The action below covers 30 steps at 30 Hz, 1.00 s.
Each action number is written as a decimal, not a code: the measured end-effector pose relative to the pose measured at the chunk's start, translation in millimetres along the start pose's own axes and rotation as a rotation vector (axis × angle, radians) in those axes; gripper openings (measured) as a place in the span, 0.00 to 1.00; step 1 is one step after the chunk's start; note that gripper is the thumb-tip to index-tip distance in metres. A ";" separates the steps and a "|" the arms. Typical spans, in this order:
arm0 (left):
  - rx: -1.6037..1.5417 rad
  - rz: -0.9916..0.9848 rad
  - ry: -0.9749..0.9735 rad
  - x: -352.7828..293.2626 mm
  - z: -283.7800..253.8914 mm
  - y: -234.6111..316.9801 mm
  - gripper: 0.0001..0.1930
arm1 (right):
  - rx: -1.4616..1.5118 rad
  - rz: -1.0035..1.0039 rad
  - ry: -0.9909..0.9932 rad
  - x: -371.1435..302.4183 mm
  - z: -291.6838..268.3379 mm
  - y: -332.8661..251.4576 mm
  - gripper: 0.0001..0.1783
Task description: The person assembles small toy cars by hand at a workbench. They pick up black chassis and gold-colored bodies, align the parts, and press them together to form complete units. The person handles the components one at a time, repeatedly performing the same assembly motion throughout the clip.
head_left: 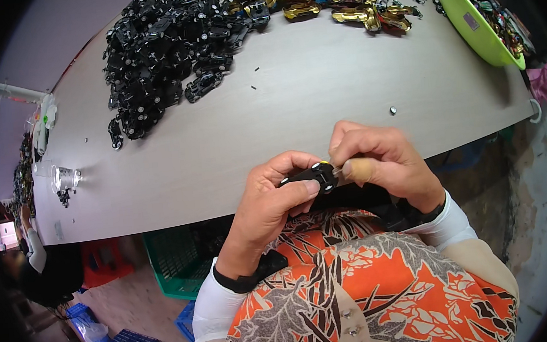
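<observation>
My left hand (266, 194) is closed around a black toy car chassis (323, 178), tilted underside up, with its thumb across it. Pale wheels show at the chassis's right end, beside a small yellow bit. At that same end my right hand (385, 159) pinches thumb against fingers, its thumb wrapped in a tan bandage. Something thin and light shows at those fingertips, too small to name. Both hands are just off the table's near edge, above my lap. A single small wheel (393, 110) lies on the table beyond my right hand.
A heap of black chassis (162, 57) covers the table's far left, with gold car bodies (299, 9) beside it. A lime green basin (488, 38) of cars stands far right. A clear cup (63, 178) is at left. Below are a green crate (165, 269), a red stool (104, 265) and another person (53, 272).
</observation>
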State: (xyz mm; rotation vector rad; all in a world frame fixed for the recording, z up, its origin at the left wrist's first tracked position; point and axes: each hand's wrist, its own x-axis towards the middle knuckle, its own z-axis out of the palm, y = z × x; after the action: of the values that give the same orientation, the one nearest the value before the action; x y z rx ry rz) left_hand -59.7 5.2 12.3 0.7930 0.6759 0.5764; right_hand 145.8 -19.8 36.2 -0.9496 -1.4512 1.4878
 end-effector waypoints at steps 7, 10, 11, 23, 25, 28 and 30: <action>0.110 -0.008 0.008 -3.8 1.3 4.2 0.09 | -0.103 0.073 -0.026 0.1 3.2 6.8 0.04; 0.270 0.073 0.047 -5.2 6.1 3.0 0.08 | -0.125 0.101 -0.028 0.9 6.3 6.5 0.04; 0.336 0.106 0.064 -5.6 7.0 2.1 0.07 | -0.150 0.094 -0.020 1.3 7.9 9.2 0.05; 0.101 0.129 0.259 -0.1 3.7 11.7 0.15 | 0.273 0.288 0.089 2.6 11.6 17.2 0.06; -0.006 0.136 0.273 3.4 1.3 10.4 0.12 | 0.333 0.305 0.114 1.6 9.7 20.1 0.06; -0.090 0.099 0.234 5.3 -4.0 4.0 0.13 | 0.336 0.242 0.187 -0.9 6.8 27.3 0.05; -0.108 0.115 0.219 5.0 -3.6 6.4 0.12 | 0.271 0.176 0.186 0.0 5.4 27.6 0.04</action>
State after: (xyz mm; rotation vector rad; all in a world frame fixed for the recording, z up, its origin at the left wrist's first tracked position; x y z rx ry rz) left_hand -60.4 13.8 13.9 0.6758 0.7964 0.8063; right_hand 139.2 -21.4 9.0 -1.0350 -1.0250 1.6275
